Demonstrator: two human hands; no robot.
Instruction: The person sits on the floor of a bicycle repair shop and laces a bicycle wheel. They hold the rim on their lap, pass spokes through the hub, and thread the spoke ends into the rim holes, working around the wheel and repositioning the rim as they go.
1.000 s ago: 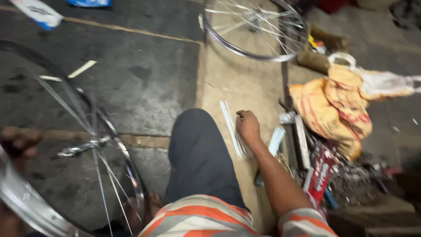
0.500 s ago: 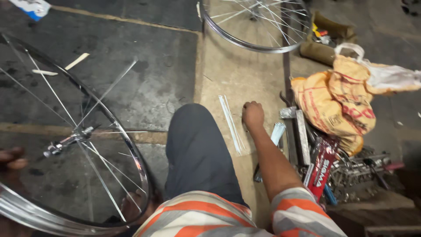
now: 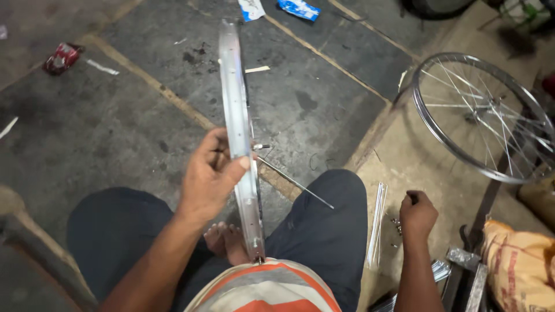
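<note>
I see a second wheel (image 3: pixel 483 115), fully spoked, lying flat on the concrete floor (image 3: pixel 115 133) off to my right, well apart from both hands. Near the lower right corner sits an orange-and-cream sack (image 3: pixel 520 268), and just left of it some metal bars (image 3: pixel 465 277). A bundle of loose spokes (image 3: pixel 377 222) lies on the paler strip of floor just left of my right hand (image 3: pixel 417 215). Some small metal bits (image 3: pixel 396 225) lie between that bundle and the hand; I cannot tell exactly what they are. Farther out on the floor there is a crushed red wrapper (image 3: pixel 60 56) at upper left and a blue wrapper (image 3: pixel 298 8) and a white one (image 3: pixel 252 8) at the top.

My knees, in dark trousers, frame the work, and bare toes (image 3: pixel 222 240) show between them, right by the lower end of the rim (image 3: pixel 237 127).

My left hand (image 3: pixel 211 176) is raised in front of me, fingers wrapped around the rim and thumb pressed across its face, holding it edge-on and nearly upright. One spoke (image 3: pixel 295 182) slants away from the rim toward my right knee.

My right hand rests low by the floor with the fingers curled into a loose fist, knuckles up; I cannot tell whether it is pinching anything.
</note>
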